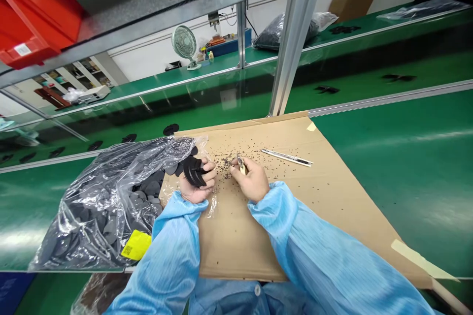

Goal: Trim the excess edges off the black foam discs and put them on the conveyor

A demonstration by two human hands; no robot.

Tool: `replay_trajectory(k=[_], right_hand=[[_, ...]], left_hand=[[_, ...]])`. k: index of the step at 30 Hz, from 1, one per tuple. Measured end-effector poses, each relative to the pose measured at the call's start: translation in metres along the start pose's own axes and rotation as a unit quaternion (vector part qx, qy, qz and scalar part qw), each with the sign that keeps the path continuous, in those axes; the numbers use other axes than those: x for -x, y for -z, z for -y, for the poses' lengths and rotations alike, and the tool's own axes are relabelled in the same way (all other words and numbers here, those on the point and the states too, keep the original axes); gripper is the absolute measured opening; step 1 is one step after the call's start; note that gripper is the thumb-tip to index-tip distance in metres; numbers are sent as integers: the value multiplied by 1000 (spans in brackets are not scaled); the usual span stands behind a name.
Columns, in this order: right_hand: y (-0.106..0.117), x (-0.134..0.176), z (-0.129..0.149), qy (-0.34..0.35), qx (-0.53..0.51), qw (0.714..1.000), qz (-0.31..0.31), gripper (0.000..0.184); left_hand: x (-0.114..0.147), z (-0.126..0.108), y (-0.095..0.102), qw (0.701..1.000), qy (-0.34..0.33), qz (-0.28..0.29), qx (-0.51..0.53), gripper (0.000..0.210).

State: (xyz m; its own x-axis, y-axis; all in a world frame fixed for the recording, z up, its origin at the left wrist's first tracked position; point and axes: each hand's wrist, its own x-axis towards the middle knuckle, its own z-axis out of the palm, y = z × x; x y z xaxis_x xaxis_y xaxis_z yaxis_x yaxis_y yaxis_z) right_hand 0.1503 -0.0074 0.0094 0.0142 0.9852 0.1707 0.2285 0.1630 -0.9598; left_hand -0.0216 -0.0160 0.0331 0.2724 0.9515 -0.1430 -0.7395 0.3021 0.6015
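Observation:
My left hand (201, 184) is closed around a black plastic part (193, 171) with curved, disc-like plates, held above the cardboard's left side. Just right of it, my right hand (252, 178) is closed in a pinch on a small cutter knife (241, 164) with a metal upper end and a pale yellow section. Its tip is too small to make out. Black scraps (223, 161) lie scattered under and around both hands. Beyond my right hand, a slim silver utility knife (286, 157) rests on the cardboard sheet (240, 236).
An open clear plastic bag (99, 197) of black discs lies left, with a yellow label (136, 245). Several black parts (171, 129) line the green conveyor belt (207, 103) behind. A metal post (295, 39) rises beyond the cardboard. A red bin (37, 10) sits overhead.

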Motion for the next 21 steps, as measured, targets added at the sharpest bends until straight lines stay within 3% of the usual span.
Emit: replay_trajectory(k=[6, 9, 12, 16, 21], right_hand=[[1, 0, 0, 27, -82, 996, 12, 29], [0, 5, 5, 68, -93, 991, 64, 34], [-2, 9, 8, 107, -16, 991, 75, 29], [-2, 3, 2, 27, 20, 999, 23, 17], [0, -10, -10, -76, -180, 981, -7, 26]], left_hand=[[-5, 4, 3, 1000, 16, 5, -9, 29], [-12, 19, 9, 994, -10, -56, -94, 38], [-18, 33, 12, 975, -42, -103, -193, 43], [-18, 35, 12, 974, -60, -112, -186, 54], [-16, 17, 11, 993, -33, -102, -55, 67]])
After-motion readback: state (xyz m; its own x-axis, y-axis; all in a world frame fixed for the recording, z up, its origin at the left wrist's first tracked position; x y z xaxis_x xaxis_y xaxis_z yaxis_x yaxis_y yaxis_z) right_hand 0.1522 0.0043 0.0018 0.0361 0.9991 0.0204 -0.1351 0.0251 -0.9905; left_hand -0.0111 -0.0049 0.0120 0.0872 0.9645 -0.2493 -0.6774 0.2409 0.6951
